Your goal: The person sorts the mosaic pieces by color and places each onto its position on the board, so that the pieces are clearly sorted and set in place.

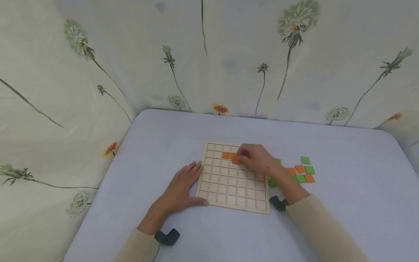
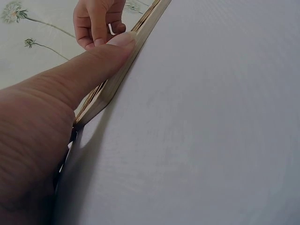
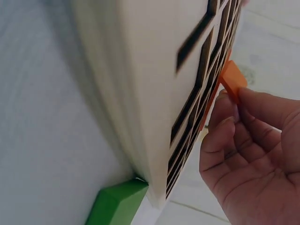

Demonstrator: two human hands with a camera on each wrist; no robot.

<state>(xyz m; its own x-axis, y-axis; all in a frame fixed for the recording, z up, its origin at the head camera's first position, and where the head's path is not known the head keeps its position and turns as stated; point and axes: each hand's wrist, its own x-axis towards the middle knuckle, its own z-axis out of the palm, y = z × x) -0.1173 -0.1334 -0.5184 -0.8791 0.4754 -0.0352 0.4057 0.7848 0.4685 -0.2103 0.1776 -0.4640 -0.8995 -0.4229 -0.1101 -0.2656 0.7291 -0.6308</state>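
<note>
A pale wooden grid board (image 1: 222, 189) lies on the table, divided into small square cells. Two orange square tiles (image 1: 226, 155) sit side by side in an upper row. My right hand (image 1: 256, 158) pinches another orange tile (image 3: 234, 79) between thumb and fingers, tilted close over the cells just below that row. Spread along the board's left side, my left hand (image 1: 183, 187) touches the edge with its fingertips and lays its thumb on the lower left corner. In the left wrist view that thumb (image 2: 93, 68) rests along the board's rim.
Right of the board lie several loose tiles, green (image 1: 305, 160) and orange (image 1: 309, 178), partly behind my right forearm. A green tile (image 3: 115, 204) lies against the board's edge. The white table (image 1: 157, 145) meets a flower-printed cloth (image 1: 229, 72) at the back.
</note>
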